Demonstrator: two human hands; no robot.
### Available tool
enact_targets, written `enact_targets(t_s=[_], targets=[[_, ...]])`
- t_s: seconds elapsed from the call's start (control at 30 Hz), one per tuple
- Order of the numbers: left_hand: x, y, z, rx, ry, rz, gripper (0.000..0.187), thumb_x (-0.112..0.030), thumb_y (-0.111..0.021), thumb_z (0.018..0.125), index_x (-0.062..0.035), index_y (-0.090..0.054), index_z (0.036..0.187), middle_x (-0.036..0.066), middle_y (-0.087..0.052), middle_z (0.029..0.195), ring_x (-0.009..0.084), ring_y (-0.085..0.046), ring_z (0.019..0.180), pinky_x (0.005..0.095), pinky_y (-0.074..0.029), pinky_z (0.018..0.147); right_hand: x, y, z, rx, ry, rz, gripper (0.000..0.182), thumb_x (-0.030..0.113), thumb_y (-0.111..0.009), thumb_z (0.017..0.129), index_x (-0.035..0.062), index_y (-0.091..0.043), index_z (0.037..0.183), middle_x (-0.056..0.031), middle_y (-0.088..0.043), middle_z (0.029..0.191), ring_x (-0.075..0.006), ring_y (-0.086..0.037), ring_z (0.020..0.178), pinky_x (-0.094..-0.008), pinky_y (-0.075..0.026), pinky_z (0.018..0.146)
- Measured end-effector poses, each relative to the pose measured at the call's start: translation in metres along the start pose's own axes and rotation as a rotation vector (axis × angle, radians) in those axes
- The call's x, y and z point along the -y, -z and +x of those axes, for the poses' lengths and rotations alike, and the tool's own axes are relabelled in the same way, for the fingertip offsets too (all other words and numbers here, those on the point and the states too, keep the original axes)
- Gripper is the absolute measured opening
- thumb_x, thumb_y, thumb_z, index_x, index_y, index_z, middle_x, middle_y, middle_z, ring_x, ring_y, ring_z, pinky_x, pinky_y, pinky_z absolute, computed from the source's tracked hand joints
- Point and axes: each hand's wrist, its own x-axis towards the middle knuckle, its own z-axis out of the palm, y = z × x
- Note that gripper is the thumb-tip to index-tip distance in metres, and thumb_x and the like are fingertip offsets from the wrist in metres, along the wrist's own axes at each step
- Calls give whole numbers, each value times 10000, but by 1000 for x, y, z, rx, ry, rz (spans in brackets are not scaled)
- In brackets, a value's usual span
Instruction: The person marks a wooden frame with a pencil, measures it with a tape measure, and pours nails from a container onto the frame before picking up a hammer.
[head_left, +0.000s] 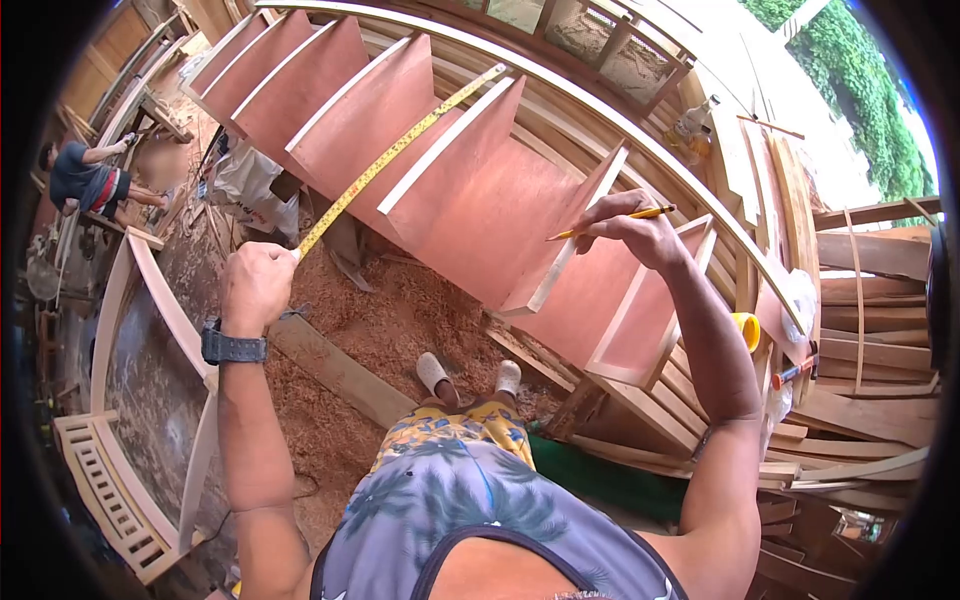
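My left hand [258, 283] is closed around the lower end of a yellow tape measure [385, 160]. The tape runs up and right across a long wooden piece, and its metal tip lies near the far rail. Reddish panels [470, 205] with pale edge strips [450, 145] divide this piece into compartments. Over its right part, my right hand [625, 225] pinches a yellow pencil [640, 213], whose point faces left beside a pale divider edge [575, 255]. The tape's case is not visible; my left fist hides whatever is inside it.
Wood shavings [350, 330] and a plank [340, 370] cover the floor by my feet. A curved wooden frame [120, 490] stands at left. Another person [88, 180] sits farther back. Stacked boards [860, 340], a yellow roll [746, 330] and an orange-handled tool [793, 373] are at right.
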Motion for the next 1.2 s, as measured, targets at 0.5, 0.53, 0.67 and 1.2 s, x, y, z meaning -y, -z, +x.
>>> enact_targets(t_s=[0.5, 0.53, 0.67, 1.2], targets=[[-19, -5, -7, 11, 75, -23, 236, -292, -685, 896, -95, -807, 942, 232, -731, 895, 423, -716, 863, 471, -571, 805, 39, 6, 45, 154, 16, -50, 218, 92, -652, 893, -73, -744, 1003, -160, -755, 871, -220, -744, 819, -329, -600, 791], [-20, -6, -7, 9, 85, -22, 236, -292, -685, 896, -95, -807, 942, 232, -731, 895, 423, -716, 863, 471, -571, 805, 43, 8, 53, 164, 17, -49, 218, 92, -652, 893, -73, -744, 1003, -160, -755, 871, -220, -744, 819, -329, -600, 791], [-25, -11, -12, -23, 100, -18, 267, -293, -671, 875, -66, -797, 935, 236, -721, 890, 418, -710, 844, 461, -561, 773, 46, 20, 81, 234, 126, -90, 234, 101, -648, 895, -76, -744, 1013, -163, -756, 881, -224, -745, 811, -328, -600, 777], [-39, -19, -28, -23, 120, -73, 234, -245, -705, 884, -20, -771, 882, 238, -688, 777, 427, -683, 748, 465, -535, 696, 15, -19, 206, 471, 295, -47, 183, 98, -656, 929, -48, -730, 1011, -116, -741, 869, -168, -728, 795, -298, -584, 761]])
